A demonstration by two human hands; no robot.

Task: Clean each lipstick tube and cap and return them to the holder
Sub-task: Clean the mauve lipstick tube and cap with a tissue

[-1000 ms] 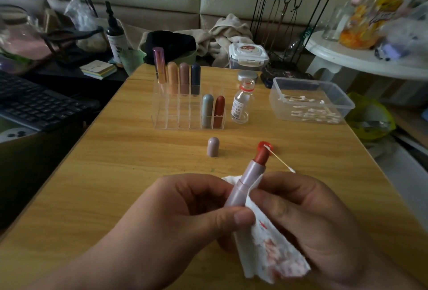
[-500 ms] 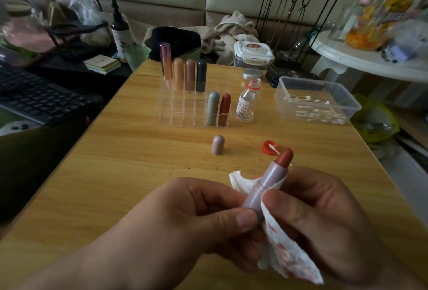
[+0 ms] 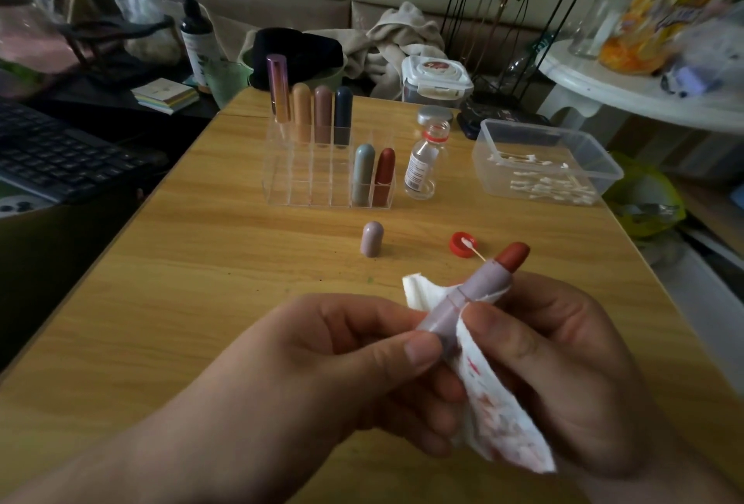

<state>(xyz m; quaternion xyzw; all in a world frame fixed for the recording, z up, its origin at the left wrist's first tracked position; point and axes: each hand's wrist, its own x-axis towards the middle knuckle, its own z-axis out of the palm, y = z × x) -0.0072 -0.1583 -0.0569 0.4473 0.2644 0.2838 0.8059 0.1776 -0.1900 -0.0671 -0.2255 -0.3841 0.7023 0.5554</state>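
My left hand point(image 3: 322, 358) pinches the base of an open mauve lipstick tube point(image 3: 467, 294), whose red-brown stick points up and right. My right hand point(image 3: 563, 362) wraps a white tissue point(image 3: 503, 423), stained red, around the tube's middle and grips it. The tube's mauve cap point(image 3: 371, 238) stands upright on the wooden table point(image 3: 181, 302) beyond my hands. A clear acrylic holder point(image 3: 306, 185) farther back carries several capped lipsticks: a row at its rear and a grey-green one and a dark red one at its front right.
A red bottle cap point(image 3: 459, 246) with a cotton swab lying in it sits right of the mauve cap. A small glass bottle point(image 3: 424, 161) stands beside the holder. A clear tub of cotton swabs point(image 3: 543, 161) is at the right. A keyboard point(image 3: 60, 157) lies off the table's left edge.
The lipstick tube has tilted over to the right, its tip moving off the red cap, and the tissue has been drawn up around the tube's middle.
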